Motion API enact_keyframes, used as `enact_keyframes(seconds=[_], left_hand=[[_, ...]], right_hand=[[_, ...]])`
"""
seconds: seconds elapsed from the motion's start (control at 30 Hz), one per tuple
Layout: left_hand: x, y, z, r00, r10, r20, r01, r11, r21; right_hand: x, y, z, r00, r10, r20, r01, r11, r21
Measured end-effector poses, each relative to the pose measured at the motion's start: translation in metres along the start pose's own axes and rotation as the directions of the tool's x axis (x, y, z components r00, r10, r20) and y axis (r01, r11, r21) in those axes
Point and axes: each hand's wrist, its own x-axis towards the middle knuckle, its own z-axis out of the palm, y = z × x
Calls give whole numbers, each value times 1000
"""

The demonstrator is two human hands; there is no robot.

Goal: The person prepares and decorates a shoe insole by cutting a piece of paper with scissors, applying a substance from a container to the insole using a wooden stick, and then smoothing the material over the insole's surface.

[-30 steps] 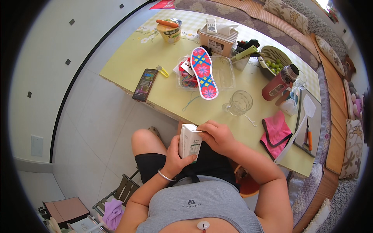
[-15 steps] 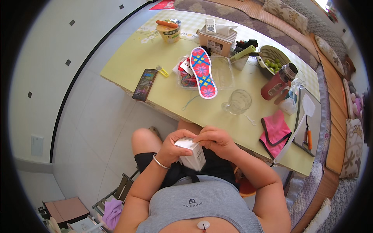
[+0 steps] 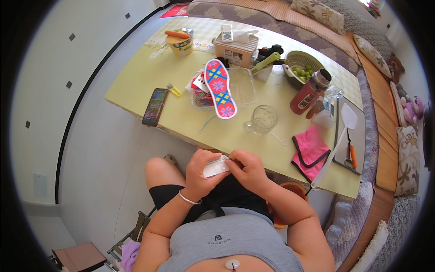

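A small white box [image 3: 215,168] is held between my hands above my lap, just off the table's near edge. My left hand [image 3: 198,176] closes round its left side, thumb below and fingers above. At the box's right end, my right hand [image 3: 248,168] pinches with bent fingers; its fingertips partly hide that end. Beyond them on the table lies a colourful patterned insole [image 3: 220,89], leaning on a clear plastic tray [image 3: 247,96] with red thread in it. A glass mug [image 3: 263,120] stands nearer to my hands.
A phone [image 3: 155,107] and small yellow snips [image 3: 173,90] lie at left. An instant noodle cup [image 3: 180,44] and a tissue box [image 3: 235,52] stand at the back. To the right are a green-fruit colander [image 3: 304,62], a red thermos [image 3: 308,94], a pink cloth [image 3: 311,153] and a cutting board [image 3: 358,136].
The white box has tipped from its end-up slant to lie more across, with a different face showing. My right fingers have moved to its right end. The whole view has shifted slightly.
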Motion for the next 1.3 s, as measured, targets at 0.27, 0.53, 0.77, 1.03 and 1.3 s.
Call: enact_keyframes(seconds=[0.27, 0.53, 0.77, 1.03, 1.3], left_hand=[[43, -19, 23, 986, 161, -54, -153, 981, 122], [71, -46, 38, 994, 41, -102, -37, 999, 38], [56, -50, 12, 966, 175, -189, -134, 968, 212], [-30, -261, -77, 398, -584, -708, 485, 789, -378], [-12, -387, -76, 25, -965, -262, 617, 221, -755]], right_hand=[[15, 29, 1, 979, 98, -178, -90, 994, 54], [8, 56, 0, 964, 192, -185, -174, 979, 107], [-6, 93, -11, 969, -61, -240, -35, 927, -375], [0, 84, -2, 979, -66, -194, -21, 909, -415], [0, 91, 1, 974, -151, -166, 40, 846, -531]])
